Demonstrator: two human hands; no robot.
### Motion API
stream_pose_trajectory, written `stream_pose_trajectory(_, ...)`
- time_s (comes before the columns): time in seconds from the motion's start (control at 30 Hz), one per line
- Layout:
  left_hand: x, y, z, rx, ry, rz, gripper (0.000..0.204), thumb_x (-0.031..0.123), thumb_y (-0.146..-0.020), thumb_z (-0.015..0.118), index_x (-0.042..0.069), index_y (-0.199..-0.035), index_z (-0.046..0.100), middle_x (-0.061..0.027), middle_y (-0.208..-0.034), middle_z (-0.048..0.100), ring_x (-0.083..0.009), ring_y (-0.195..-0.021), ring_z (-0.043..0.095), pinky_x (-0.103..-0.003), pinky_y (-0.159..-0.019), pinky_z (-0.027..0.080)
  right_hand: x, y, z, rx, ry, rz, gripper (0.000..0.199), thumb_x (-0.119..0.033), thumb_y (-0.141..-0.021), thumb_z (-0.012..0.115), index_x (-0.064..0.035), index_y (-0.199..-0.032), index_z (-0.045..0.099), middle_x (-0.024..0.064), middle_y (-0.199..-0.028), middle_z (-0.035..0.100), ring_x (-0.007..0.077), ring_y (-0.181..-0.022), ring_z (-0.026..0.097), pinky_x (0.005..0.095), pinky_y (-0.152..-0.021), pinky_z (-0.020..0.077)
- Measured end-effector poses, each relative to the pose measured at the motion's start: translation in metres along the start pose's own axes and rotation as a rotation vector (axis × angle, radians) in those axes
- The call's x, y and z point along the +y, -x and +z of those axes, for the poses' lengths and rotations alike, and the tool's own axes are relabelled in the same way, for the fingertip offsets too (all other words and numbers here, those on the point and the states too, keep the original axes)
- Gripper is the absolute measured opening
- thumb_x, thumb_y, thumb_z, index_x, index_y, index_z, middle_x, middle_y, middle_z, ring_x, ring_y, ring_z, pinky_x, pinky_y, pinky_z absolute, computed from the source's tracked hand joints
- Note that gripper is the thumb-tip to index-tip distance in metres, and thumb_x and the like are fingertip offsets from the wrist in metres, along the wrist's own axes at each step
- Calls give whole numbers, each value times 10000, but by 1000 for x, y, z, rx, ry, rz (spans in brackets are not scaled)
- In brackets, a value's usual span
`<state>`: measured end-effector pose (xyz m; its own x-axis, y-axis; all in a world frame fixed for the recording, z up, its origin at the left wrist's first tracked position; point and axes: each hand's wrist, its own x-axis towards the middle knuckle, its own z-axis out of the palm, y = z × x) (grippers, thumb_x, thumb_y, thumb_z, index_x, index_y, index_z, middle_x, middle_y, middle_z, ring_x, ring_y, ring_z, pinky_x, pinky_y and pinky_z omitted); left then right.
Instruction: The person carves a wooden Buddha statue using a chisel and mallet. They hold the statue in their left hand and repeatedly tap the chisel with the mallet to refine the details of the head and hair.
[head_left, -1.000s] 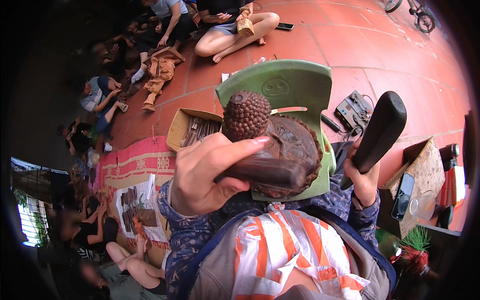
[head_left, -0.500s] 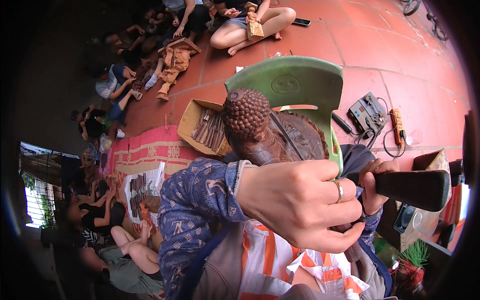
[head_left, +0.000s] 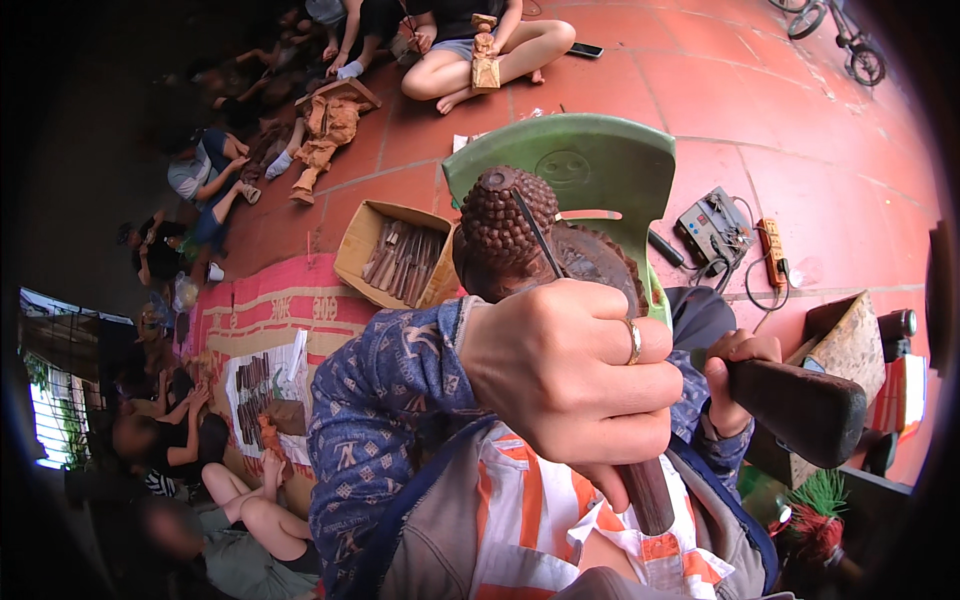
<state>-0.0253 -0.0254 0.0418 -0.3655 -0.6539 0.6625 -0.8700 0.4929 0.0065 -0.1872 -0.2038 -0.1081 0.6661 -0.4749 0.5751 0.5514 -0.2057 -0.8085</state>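
Note:
A dark brown wooden bust with a knobbed, curl-covered head is in front of me, in front of a green plastic chair back. My left hand, with a ring on one finger, is closed around a chisel. The chisel's brown handle sticks out below the fist. Its thin metal blade reaches up to the top of the carved head. To the right, my right hand grips a dark wooden mallet, held apart from the chisel handle. The bust's lower part is hidden behind my left hand.
Left of the bust, a cardboard box holds several chisels. More tools lie on white paper on a pink mat. At right are a grey control box, an orange power strip and a wooden box. Other people sit around with carvings.
My left hand has shifted slightly left, and the chisel's tip now lies higher on the carved head. Its handle has come into sight. The mallet has dropped and tilted away from the chisel.

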Motion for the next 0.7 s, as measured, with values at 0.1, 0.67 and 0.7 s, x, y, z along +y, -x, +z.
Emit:
stream_pose_trajectory(0.1,1,-1,-2,28,15,12,393,497,-762,576,131,-664,471,13,-679,427,-128,-590,467,-262,-436,324,-8,-2,-2,11,47,-78,287,22,-791,646,-46,-941,411,75,-669,492,164,-559,455,296,-571,389)
stream_pose_trajectory(0.67,-7,-6,8,231,24,91,495,559,-770,611,87,-660,510,31,-554,348,-89,-429,334,-237,-359,207,-37,-24,-7,139,651,-771,296,61,-872,583,-71,-1016,360,101,-690,479,197,-551,444,346,-495,381)
stream_pose_trajectory(0.7,-7,-6,8,233,20,86,497,561,-768,612,87,-659,510,31,-555,351,-90,-430,335,-238,-359,208,-34,-26,-7,132,579,-780,301,68,-864,582,-76,-1006,359,97,-692,480,196,-549,443,344,-498,383)
